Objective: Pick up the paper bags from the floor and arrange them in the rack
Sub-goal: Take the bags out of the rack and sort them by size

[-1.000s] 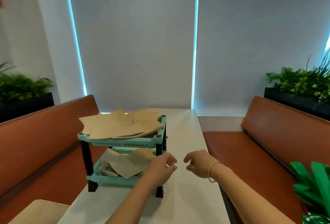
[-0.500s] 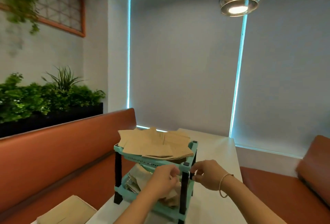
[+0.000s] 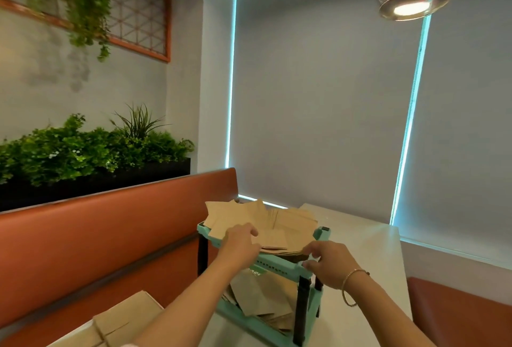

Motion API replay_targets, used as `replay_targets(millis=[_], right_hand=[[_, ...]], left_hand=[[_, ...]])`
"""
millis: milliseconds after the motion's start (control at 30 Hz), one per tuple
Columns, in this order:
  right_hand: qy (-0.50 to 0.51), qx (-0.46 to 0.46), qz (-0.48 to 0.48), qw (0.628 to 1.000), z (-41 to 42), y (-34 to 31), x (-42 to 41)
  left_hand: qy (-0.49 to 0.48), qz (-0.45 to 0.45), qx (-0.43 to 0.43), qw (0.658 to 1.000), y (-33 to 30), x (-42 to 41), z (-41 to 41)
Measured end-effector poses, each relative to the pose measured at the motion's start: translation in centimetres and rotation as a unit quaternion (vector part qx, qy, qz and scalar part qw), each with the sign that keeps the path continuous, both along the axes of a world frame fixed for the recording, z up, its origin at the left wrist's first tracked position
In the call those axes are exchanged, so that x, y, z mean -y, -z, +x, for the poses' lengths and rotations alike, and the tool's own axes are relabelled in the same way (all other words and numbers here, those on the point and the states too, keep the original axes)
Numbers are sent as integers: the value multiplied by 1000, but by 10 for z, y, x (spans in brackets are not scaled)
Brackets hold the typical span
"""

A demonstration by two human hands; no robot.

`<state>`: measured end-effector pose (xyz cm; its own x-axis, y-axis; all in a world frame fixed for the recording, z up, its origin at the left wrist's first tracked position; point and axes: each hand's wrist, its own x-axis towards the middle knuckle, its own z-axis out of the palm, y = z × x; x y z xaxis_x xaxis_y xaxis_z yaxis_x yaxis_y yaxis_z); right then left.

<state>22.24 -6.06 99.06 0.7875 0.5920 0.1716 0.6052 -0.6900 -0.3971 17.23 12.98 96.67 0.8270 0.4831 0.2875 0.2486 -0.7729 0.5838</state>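
White counter (image 3: 368, 238) runs from near edge toward window, between two orange benches. Teal rack (image 3: 318, 236) with black legs stands directly on counter, near its left side. Rack has two shelves: upper shelf carries loose stack of brown paper bags (image 3: 288, 224), fanned and overhanging left edge; lower shelf carries more paper bags (image 3: 263, 297), lying tilted and jumbled. Tan flat bundle tied with twine (image 3: 122, 321) rests on counter at near left corner, apart from rack.

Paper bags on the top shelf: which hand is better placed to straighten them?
Probably the left hand: it already lies on the paper bags. The right hand is at the rack near corner, at the stack's edge.
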Motion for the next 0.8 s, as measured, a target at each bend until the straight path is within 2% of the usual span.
replay_targets(millis=[167,367,500,633,800], right_hand=[[27,-22,21,999,14,-3,-14],[59,-44,11,997,49,-5,-49],[90,-100,-28,991,73,-1,-88],[135,-144,-73,978,96,0,-126],[175,-203,-69,961,127,7,-153]], left_hand=[[-115,55,-111,986,-5,-30,20],[-183,12,-220,958,-5,-70,53],[-166,2,-242,956,-7,-96,71],[-91,-10,-278,956,-13,-116,83],[-19,-34,-274,961,-21,-134,99]])
